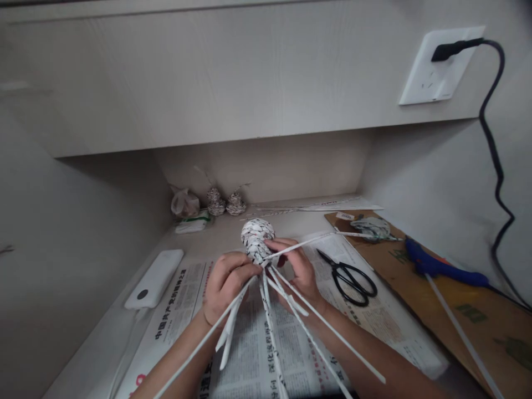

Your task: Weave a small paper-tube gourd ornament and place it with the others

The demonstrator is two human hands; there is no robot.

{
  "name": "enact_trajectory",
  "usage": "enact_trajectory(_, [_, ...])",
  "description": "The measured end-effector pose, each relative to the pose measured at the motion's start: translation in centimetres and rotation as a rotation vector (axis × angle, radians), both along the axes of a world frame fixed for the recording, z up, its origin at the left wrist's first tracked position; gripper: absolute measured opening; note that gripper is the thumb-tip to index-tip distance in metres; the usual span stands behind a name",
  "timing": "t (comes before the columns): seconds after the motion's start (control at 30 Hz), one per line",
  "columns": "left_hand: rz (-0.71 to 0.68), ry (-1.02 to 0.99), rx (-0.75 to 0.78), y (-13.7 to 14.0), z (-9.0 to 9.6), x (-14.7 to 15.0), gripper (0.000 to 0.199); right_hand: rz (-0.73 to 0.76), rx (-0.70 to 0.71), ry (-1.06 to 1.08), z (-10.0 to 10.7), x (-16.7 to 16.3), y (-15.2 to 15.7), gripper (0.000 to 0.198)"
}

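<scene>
A woven gourd of rolled newspaper strips is held up between my two hands, its rounded end pointing away from me. My left hand pinches a paper strip at the near end of the weave. Around the gourd's right side curl the fingers of my right hand, with a long strip running out past them to the right. Several loose paper strips fan down toward me from the near end. Both fingertips partly hide the spot where the strips meet.
Newspaper sheets cover the tabletop. Black scissors lie right of my hands. Cardboard bears a blue glue gun. Two small woven gourds stand at the back. A white power bank lies left. A drawer front overhangs.
</scene>
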State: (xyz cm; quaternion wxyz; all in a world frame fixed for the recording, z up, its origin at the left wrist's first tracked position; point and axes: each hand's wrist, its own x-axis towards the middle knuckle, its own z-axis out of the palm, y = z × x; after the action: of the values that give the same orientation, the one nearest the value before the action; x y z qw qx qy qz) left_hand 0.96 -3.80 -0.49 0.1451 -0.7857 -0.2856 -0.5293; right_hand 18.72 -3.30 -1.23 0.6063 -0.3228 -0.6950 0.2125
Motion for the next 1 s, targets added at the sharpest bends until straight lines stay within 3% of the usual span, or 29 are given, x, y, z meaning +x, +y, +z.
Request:
enact_trajectory(0.17, [0.01, -0.031, 0.027, 0.2, -0.3, 0.2, 0.014, -0.002, 0.035, -0.047, 0.3, 0.3, -0.1, 0.046])
enact_trajectory(0.37, [-0.01, -0.033, 0.003, 0.7, -0.2, 0.3, 0.013, -0.13, 0.129, -0.124, 1.0, 0.8, 0.0, 0.043])
enact_trajectory(0.5, [0.022, -0.082, -0.042, 0.8, 0.2, 0.5, 0.009, -0.11, 0.116, -0.169, 1.0, 0.9, 0.4, 0.041])
enact_trajectory(0.63, [0.04, -0.1, -0.156, 1.0, 0.5, 0.6, 0.009, -0.083, 0.007, -0.196, 0.7, 0.7, 0.7, 0.041])
enact_trajectory(0.8, [0.106, -0.139, -0.32, 1.6, 0.8, 0.9, 0.007, 0.018, -0.086, -0.169, 0.1, 0.3, 1.3, 0.023])
enact_trajectory(0.9, [0.121, -0.193, -0.506, 1.9, 0.8, 1.1, 0.01, 0.0, -0.244, -0.141, -0.4, 0.3, 1.7, 0.02])
enact_trajectory(1.0, [0.142, -0.219, -0.598, 2.0, 0.6, 1.4, 0.013, -0.001, -0.359, -0.057, -0.7, 0.1, 1.9, 0.018])
